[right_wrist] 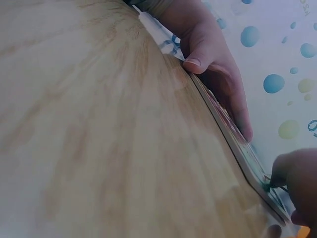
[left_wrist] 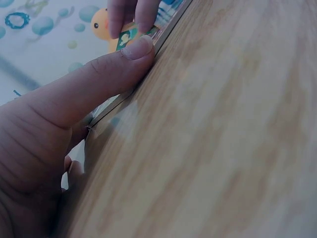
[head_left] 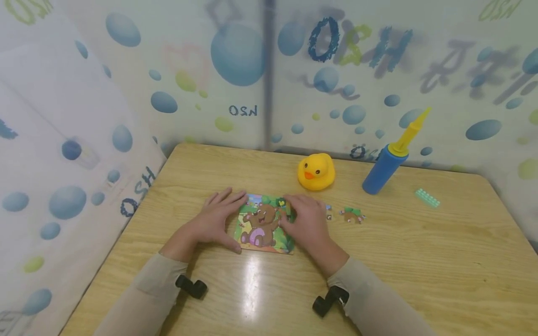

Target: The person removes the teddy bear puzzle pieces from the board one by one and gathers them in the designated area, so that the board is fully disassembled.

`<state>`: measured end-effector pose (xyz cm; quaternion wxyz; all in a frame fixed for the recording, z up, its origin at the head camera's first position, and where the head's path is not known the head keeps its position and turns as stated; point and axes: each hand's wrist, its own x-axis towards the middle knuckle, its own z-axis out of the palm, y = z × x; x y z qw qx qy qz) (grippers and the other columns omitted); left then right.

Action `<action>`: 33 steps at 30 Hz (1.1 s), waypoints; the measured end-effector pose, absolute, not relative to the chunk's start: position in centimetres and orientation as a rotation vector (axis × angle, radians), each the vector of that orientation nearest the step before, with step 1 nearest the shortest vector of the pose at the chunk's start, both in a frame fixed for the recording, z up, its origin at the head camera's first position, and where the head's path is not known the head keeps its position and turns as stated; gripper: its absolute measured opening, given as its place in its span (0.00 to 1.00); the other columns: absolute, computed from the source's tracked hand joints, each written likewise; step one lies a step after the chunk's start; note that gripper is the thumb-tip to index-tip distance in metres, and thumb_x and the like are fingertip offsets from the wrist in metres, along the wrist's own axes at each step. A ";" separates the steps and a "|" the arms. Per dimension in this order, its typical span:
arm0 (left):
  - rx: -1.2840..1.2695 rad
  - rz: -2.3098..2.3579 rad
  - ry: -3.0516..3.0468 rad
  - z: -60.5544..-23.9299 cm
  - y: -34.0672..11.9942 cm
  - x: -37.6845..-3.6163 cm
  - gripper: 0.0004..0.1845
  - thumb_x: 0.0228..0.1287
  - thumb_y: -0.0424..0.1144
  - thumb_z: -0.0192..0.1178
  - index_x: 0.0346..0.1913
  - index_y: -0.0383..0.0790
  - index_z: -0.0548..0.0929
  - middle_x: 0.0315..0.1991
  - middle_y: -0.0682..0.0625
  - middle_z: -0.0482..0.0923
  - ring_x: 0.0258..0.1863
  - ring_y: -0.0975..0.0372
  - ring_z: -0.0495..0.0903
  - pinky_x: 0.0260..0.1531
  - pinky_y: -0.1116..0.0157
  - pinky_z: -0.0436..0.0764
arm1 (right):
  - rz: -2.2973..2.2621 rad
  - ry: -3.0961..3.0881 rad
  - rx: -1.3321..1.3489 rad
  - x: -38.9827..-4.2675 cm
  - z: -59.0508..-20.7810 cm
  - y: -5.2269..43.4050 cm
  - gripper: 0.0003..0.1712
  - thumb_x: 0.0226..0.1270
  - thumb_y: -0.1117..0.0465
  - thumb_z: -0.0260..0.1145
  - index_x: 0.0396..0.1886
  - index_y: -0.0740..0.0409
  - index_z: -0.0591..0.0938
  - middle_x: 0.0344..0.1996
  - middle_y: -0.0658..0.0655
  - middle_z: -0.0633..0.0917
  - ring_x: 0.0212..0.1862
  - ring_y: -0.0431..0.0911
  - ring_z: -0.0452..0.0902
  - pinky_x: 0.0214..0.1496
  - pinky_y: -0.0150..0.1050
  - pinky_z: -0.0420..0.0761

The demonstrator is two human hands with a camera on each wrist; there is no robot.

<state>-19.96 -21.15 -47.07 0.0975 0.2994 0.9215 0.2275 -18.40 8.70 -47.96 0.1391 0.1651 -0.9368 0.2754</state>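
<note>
A bear jigsaw puzzle [head_left: 260,228] lies flat on the wooden table, brown bear on a green background. Along its left side rests my left hand [head_left: 212,221], fingers straight and thumb spread to the near-left corner. In the left wrist view that thumb [left_wrist: 114,74] presses the board's edge. My right hand [head_left: 308,221] is over the puzzle's right side and pinches a green puzzle piece [head_left: 281,202] with a yellow shape on it near the far-right corner. The left wrist view shows this piece [left_wrist: 126,38] tilted beneath the right fingertips. The right palm hides part of the board's right side.
Joined loose puzzle pieces [head_left: 352,214] lie right of my right hand, with another piece [head_left: 329,213] partly hidden beside it. Behind stand a yellow rubber duck [head_left: 316,171] and a blue hand pump [head_left: 384,170] with a yellow nozzle. A mint toy brick [head_left: 427,198] lies farther right.
</note>
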 end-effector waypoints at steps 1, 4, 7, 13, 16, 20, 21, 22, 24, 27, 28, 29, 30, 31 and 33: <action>0.885 0.677 2.725 -47.1 -21.1 -20.0 0.79 0.29 0.73 0.84 0.86 0.43 0.57 0.87 0.46 0.50 0.85 0.40 0.40 0.79 0.36 0.35 | 0.790 -2.715 0.485 -18.4 -48.0 8.8 0.30 0.59 0.55 0.81 0.63 0.53 0.87 0.56 0.55 0.89 0.57 0.52 0.84 0.60 0.55 0.71; 0.885 0.679 2.721 -47.0 -21.1 -19.9 0.79 0.30 0.74 0.84 0.86 0.43 0.57 0.87 0.46 0.50 0.85 0.40 0.39 0.79 0.37 0.35 | 0.772 -2.725 0.517 -18.4 -48.0 9.1 0.34 0.55 0.55 0.82 0.65 0.53 0.87 0.57 0.55 0.89 0.58 0.53 0.82 0.62 0.58 0.68; 0.887 0.680 2.722 -46.9 -21.1 -19.8 0.79 0.30 0.73 0.84 0.86 0.43 0.57 0.87 0.46 0.50 0.85 0.40 0.39 0.79 0.36 0.35 | 0.743 -2.717 0.547 -18.4 -48.0 9.3 0.34 0.56 0.54 0.82 0.64 0.53 0.87 0.56 0.54 0.89 0.58 0.53 0.81 0.61 0.58 0.67; 0.887 0.691 2.725 -46.9 -21.2 -19.8 0.79 0.29 0.73 0.84 0.86 0.42 0.58 0.87 0.45 0.51 0.85 0.39 0.40 0.79 0.35 0.35 | 0.744 -2.699 0.550 -18.4 -48.0 9.5 0.31 0.57 0.55 0.82 0.62 0.54 0.88 0.54 0.54 0.89 0.57 0.52 0.81 0.59 0.57 0.66; 0.883 0.678 2.722 -47.0 -21.2 -19.9 0.79 0.29 0.74 0.84 0.86 0.43 0.57 0.87 0.47 0.50 0.85 0.41 0.39 0.79 0.36 0.35 | 0.750 -2.678 0.563 -18.5 -48.1 9.6 0.30 0.56 0.56 0.83 0.61 0.55 0.88 0.52 0.54 0.88 0.55 0.52 0.80 0.57 0.56 0.68; 0.891 0.680 2.729 -47.1 -21.2 -20.0 0.79 0.30 0.74 0.84 0.86 0.43 0.57 0.87 0.46 0.50 0.85 0.40 0.39 0.79 0.35 0.35 | 0.753 -2.637 0.598 -18.6 -48.2 9.7 0.32 0.54 0.56 0.85 0.60 0.57 0.89 0.50 0.55 0.86 0.53 0.53 0.77 0.56 0.53 0.72; 0.894 0.683 2.730 -47.1 -21.2 -19.9 0.79 0.30 0.74 0.83 0.86 0.43 0.58 0.87 0.46 0.50 0.85 0.40 0.39 0.79 0.35 0.36 | 0.750 -2.628 0.606 -18.7 -48.3 9.7 0.32 0.54 0.55 0.86 0.60 0.57 0.89 0.50 0.55 0.85 0.53 0.53 0.76 0.56 0.53 0.72; 0.894 0.686 2.731 -47.1 -21.2 -20.0 0.79 0.30 0.74 0.84 0.86 0.43 0.58 0.87 0.45 0.51 0.85 0.40 0.40 0.79 0.35 0.36 | 0.751 -2.619 0.613 -18.7 -48.3 9.7 0.33 0.53 0.55 0.87 0.59 0.58 0.89 0.50 0.55 0.85 0.53 0.53 0.76 0.56 0.53 0.73; 0.894 0.697 2.731 -47.2 -21.2 -19.9 0.78 0.30 0.73 0.84 0.86 0.42 0.58 0.86 0.45 0.51 0.85 0.39 0.40 0.79 0.34 0.36 | 0.751 -2.616 0.616 -18.7 -48.4 9.7 0.34 0.52 0.54 0.88 0.59 0.58 0.89 0.49 0.55 0.84 0.53 0.53 0.74 0.57 0.53 0.73; 0.886 0.698 2.726 -47.2 -21.2 -19.9 0.78 0.31 0.73 0.84 0.86 0.42 0.58 0.86 0.45 0.51 0.85 0.39 0.40 0.79 0.34 0.36 | 0.748 -2.614 0.617 -18.8 -48.5 9.8 0.34 0.52 0.53 0.88 0.59 0.57 0.89 0.49 0.55 0.84 0.54 0.54 0.74 0.58 0.53 0.73; 0.886 0.694 2.726 -47.2 -21.3 -19.9 0.78 0.31 0.73 0.84 0.86 0.42 0.59 0.86 0.45 0.51 0.85 0.39 0.40 0.79 0.34 0.36 | 0.752 -2.612 0.616 -18.8 -48.5 9.8 0.34 0.52 0.52 0.88 0.58 0.58 0.90 0.49 0.55 0.84 0.54 0.54 0.74 0.58 0.53 0.74; 0.885 0.696 2.723 -47.2 -21.3 -19.9 0.78 0.31 0.73 0.84 0.86 0.42 0.58 0.86 0.45 0.51 0.85 0.39 0.40 0.79 0.34 0.36 | 0.753 -2.604 0.616 -18.8 -48.5 9.9 0.34 0.51 0.52 0.88 0.58 0.58 0.90 0.49 0.55 0.84 0.53 0.54 0.74 0.59 0.53 0.74; 0.887 0.694 2.724 -47.2 -21.3 -19.9 0.78 0.31 0.73 0.84 0.86 0.42 0.58 0.86 0.45 0.51 0.85 0.39 0.40 0.79 0.34 0.36 | 0.751 -2.594 0.616 -18.7 -48.5 9.9 0.34 0.51 0.51 0.88 0.58 0.58 0.90 0.48 0.55 0.84 0.53 0.54 0.75 0.58 0.53 0.75; 0.891 0.695 2.725 -47.2 -21.3 -19.9 0.78 0.31 0.74 0.84 0.86 0.42 0.58 0.86 0.45 0.51 0.85 0.39 0.40 0.79 0.34 0.36 | 0.746 -2.576 0.616 -18.7 -48.6 10.0 0.33 0.51 0.52 0.87 0.57 0.58 0.90 0.47 0.56 0.85 0.52 0.54 0.76 0.57 0.53 0.77; 0.898 0.690 2.729 -47.2 -21.3 -19.9 0.78 0.31 0.74 0.83 0.86 0.41 0.58 0.86 0.44 0.51 0.85 0.39 0.40 0.79 0.34 0.36 | 0.735 -2.539 0.623 -18.6 -48.6 10.3 0.31 0.52 0.54 0.86 0.56 0.59 0.91 0.46 0.56 0.86 0.51 0.54 0.78 0.55 0.52 0.78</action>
